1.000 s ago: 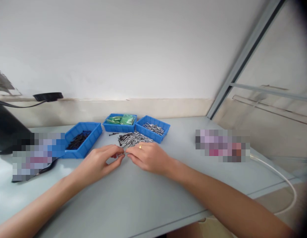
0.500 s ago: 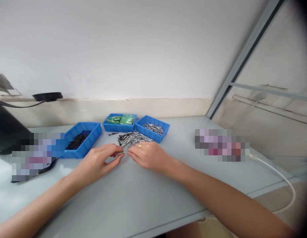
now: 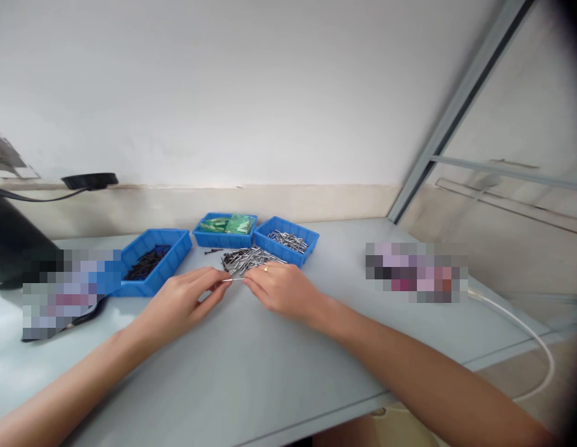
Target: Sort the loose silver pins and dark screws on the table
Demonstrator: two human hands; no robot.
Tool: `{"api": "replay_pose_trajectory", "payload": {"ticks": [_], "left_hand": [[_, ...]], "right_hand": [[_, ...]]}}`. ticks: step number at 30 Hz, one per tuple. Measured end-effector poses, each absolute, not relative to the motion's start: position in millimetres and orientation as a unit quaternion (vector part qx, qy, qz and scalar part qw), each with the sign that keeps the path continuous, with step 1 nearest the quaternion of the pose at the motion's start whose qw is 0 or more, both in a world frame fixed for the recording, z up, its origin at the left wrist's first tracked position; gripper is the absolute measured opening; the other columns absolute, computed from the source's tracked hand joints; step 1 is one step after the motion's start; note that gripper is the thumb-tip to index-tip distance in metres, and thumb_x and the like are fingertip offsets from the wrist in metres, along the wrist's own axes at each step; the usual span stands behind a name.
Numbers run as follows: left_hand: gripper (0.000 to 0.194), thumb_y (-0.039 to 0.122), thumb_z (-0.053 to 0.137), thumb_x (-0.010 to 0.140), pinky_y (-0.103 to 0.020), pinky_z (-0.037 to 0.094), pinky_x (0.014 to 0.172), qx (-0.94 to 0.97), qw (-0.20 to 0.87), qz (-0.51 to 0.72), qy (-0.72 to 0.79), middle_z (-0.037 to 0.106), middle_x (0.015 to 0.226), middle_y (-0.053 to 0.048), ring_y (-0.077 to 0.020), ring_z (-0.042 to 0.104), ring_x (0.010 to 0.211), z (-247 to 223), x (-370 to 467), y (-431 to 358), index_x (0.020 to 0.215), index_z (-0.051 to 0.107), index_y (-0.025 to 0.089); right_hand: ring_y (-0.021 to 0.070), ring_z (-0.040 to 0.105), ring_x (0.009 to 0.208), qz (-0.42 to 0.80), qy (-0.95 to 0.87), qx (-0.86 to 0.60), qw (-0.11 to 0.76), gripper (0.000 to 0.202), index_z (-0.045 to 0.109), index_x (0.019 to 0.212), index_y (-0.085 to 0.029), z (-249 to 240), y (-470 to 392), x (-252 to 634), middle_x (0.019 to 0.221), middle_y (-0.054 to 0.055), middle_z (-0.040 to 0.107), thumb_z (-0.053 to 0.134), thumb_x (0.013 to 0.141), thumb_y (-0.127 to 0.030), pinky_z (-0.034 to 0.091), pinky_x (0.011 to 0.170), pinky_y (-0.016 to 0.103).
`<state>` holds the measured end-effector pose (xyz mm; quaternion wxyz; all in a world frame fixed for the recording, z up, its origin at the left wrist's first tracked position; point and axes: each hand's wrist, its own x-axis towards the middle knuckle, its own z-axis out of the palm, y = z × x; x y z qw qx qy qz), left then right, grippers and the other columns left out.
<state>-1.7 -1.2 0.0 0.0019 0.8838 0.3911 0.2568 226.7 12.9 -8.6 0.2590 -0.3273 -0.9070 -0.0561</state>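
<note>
A thin silver metal pin (image 3: pixel 236 279) spans the short gap between my two hands, over the table. The fingertips of my left hand (image 3: pixel 190 294) are pinched on its left end. My right hand (image 3: pixel 281 287), with a ring on one finger, is closed on the other end; its fingertips are partly hidden. Just beyond my fingers lies a loose pile of silver pins (image 3: pixel 251 258) with some dark pieces among them. Whether the pin has a head cannot be made out.
Behind the pile stand a blue bin of silver pins (image 3: pixel 311 241) and a blue bin with green packets (image 3: pixel 223 239). Another blue bin (image 3: pixel 177 254), at left, holds black screw-like pieces (image 3: pixel 146 264). Blurred-out objects lie on both sides. A white cable (image 3: pixel 546 354) runs at right.
Both hands have risen slightly, away from me. The pin between them now shows more plainly, and the left thumb and forefinger have come closer together. The bins and pile have stayed put.
</note>
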Motion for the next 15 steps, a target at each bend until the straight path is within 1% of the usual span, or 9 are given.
{"api": "replay_pose_trajectory", "payload": {"ticks": [7,15], "left_hand": [[0.022,0.029,0.044,0.097,-0.023,0.052,0.072,0.893,-0.027,0.263,0.364,0.070,0.088,-0.003,-0.0144,0.067,0.077,-1.4,-2.5,-1.6,0.100,0.063,0.019],[0.023,0.029,0.044,0.098,-0.024,0.051,0.071,0.900,-0.028,0.260,0.348,0.070,0.086,-0.003,-0.0145,0.067,0.077,-2.1,-2.5,-1.0,0.100,0.065,0.019]], "right_hand": [[0.0137,0.064,0.076,-0.059,-0.918,-0.339,0.196,0.029,0.062,0.084,-0.016,-8.5,12.0,225.5,0.078,0.003,0.069,0.042,0.100,-0.029,0.038,0.065,0.024],[0.0140,0.064,0.075,-0.037,-0.922,-0.347,0.165,0.026,0.062,0.084,-0.018,-5.1,10.0,224.5,0.080,0.002,0.070,0.043,0.099,-0.027,0.038,0.062,0.024]]}}
